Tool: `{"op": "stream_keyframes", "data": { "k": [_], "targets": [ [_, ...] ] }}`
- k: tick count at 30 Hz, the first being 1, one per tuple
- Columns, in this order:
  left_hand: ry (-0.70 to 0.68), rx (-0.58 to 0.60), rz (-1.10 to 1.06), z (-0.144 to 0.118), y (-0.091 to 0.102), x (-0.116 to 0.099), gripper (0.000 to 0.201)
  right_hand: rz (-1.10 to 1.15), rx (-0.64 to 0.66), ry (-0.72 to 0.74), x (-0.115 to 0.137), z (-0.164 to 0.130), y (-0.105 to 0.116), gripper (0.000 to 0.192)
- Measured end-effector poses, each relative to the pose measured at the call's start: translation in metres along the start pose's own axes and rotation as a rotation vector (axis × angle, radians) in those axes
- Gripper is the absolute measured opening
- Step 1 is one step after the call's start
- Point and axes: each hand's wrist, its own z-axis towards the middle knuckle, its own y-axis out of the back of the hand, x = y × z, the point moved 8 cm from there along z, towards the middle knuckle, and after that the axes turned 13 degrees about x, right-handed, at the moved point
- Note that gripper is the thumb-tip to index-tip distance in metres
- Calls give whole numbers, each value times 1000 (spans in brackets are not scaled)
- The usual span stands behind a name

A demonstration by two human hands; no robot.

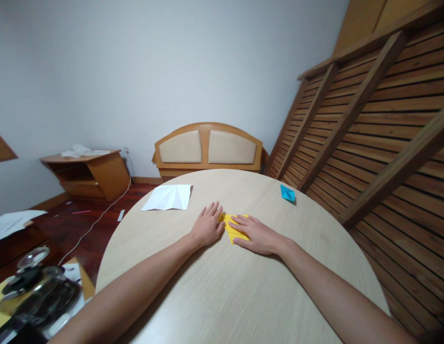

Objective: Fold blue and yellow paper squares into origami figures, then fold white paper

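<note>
A folded yellow paper (pixel 232 227) lies flat on the round pale wooden table (pixel 222 296), a little beyond its middle. My left hand (pixel 208 224) rests palm down at the paper's left edge, fingers spread. My right hand (pixel 255 235) lies flat on top of the paper's right part and presses it against the table. Both forearms stretch across the tabletop toward it.
A creased white paper sheet (pixel 168 197) lies at the table's far left. A small folded blue paper (pixel 287 193) sits at the far right. A wooden headboard (pixel 208 149) stands behind the table, slatted wooden panels (pixel 379 134) lean at right, a kettle (pixel 38 294) sits low left.
</note>
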Motion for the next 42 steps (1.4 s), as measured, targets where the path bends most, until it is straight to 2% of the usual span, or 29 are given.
{"op": "stream_keyframes", "data": {
  "k": [3,6,12,17,25,30,42],
  "targets": [
    [-182,22,-16,0,-4,-17,51,23,1,-8,-1,0,0,68],
    [-235,100,-43,1,-11,-21,49,25,-4,-7,-1,-2,1,67],
    [-245,126,-27,1,-11,-19,49,3,-24,27,1,-5,8,57],
    [-246,123,-21,0,-11,-20,48,11,-27,20,0,-5,9,57],
    [-257,102,1,-2,-8,-22,46,-20,-28,94,9,-6,15,51],
    [-267,100,3,-2,-7,-23,46,-13,-70,100,12,-8,19,49],
    [-245,121,-9,0,-12,-19,48,21,-62,-37,-8,-9,13,71]
  ]
}}
